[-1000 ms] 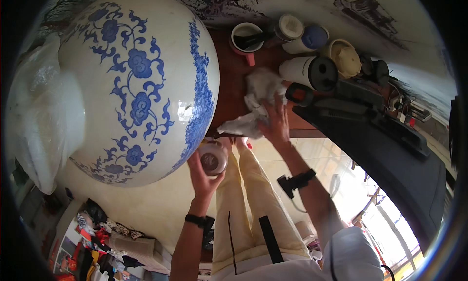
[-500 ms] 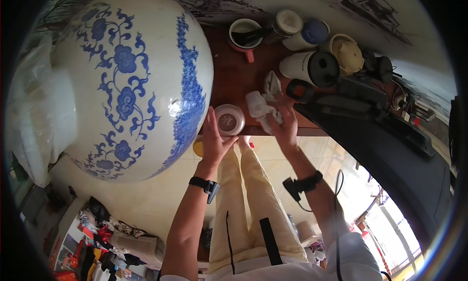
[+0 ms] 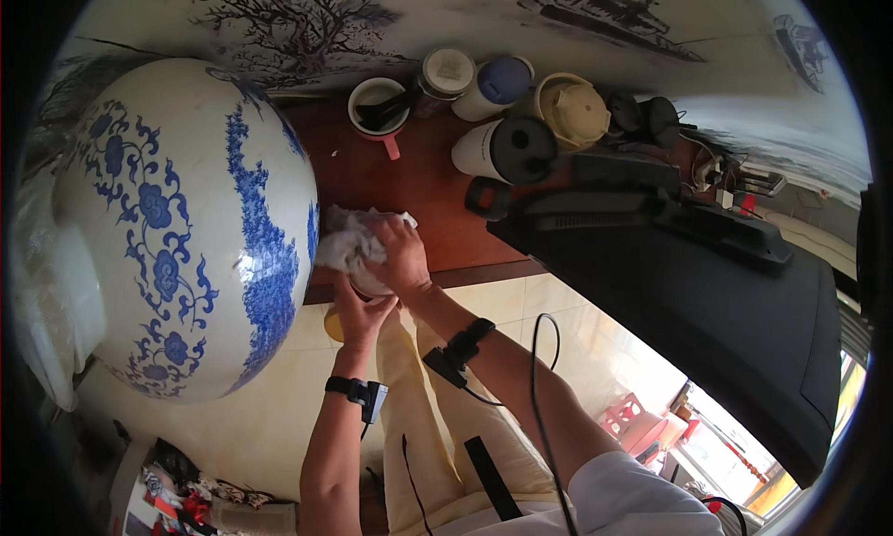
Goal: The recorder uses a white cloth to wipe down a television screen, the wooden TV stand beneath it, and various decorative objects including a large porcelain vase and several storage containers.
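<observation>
Vase (image 3: 200, 234) hems in left hand (image 3: 356, 314) gripping a pale vessel (image 3: 371, 286), right hand (image 3: 402, 260) pressing cloth (image 3: 348, 237) against it, mug (image 3: 375, 91) beyond.

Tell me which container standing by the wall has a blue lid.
The white container between the white-lidded jar and the beige container; the tumbler has a black lid, and the pink-handled mug none.

The reddish-brown wooden worktop (image 3: 428, 201) carries, near the wall, a pink-handled mug (image 3: 375, 91), a pale-lidded jar (image 3: 448, 71), a blue-lidded container (image 3: 505, 80), a black-lidded white tumbler (image 3: 502, 151) and a cream-coloured tub (image 3: 574, 113).
</observation>
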{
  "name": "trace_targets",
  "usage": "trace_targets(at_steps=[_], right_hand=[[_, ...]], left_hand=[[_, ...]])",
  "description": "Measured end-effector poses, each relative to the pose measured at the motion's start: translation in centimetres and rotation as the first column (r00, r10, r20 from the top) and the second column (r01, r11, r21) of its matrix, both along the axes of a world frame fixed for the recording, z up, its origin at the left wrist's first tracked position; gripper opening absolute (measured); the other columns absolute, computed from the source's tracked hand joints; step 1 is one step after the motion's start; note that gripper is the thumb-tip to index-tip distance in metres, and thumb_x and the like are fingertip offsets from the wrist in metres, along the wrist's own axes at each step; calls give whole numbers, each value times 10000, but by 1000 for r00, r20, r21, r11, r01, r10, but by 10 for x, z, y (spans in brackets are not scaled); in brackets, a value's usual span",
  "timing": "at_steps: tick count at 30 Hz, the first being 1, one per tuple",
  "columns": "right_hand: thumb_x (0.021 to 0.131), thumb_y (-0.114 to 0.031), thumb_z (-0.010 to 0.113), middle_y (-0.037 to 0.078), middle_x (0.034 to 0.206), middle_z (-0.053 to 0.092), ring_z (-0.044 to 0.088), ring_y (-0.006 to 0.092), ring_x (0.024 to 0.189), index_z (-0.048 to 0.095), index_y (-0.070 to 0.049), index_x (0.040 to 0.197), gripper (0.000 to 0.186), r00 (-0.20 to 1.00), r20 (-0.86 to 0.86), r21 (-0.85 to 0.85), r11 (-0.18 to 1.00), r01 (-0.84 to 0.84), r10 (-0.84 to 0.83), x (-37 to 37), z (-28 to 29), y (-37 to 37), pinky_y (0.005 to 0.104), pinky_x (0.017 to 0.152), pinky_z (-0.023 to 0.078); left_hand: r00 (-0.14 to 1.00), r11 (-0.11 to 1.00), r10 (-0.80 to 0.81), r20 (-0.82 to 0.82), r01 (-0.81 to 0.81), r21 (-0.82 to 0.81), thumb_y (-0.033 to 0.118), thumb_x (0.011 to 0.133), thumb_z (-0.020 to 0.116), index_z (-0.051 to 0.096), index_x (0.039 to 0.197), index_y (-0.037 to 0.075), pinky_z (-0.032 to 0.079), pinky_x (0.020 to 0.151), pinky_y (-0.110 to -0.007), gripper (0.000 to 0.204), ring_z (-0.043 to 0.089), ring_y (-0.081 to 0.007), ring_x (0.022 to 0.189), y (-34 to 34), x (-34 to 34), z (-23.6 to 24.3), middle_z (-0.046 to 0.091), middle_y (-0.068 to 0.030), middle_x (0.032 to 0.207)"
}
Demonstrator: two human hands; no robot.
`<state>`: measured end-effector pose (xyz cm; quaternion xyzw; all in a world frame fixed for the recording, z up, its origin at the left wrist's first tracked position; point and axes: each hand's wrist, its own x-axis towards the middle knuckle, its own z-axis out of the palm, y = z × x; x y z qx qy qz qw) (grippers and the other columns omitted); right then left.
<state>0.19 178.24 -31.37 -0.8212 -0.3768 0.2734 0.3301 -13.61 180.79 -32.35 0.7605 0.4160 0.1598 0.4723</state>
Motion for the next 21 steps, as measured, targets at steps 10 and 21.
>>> trace_targets(at_steps=[10,21], right_hand=[[687,-182,704,123,1076,563,553,326,990,572,-110,1126,464,996,47,122,990,65,-71,5,72,-9,395,843,446],[654,-167,728,119,1090,582,588,325,946,590,-107,1138,507,978,-170,109,988,-106,123,12,74,-12,380,825,476]], left_hand=[[993,995,-4,116,16,-99,260,541,873,277,1303,-14,424,914,-415,1006,510,-344,1090,-12,19,47,464,-208,1218],[974,823,38,225,97,-559,223,512,878,298,1301,7,396,973,-366,1002,465,-253,1161,-9,3,60,435,-151,1270]])
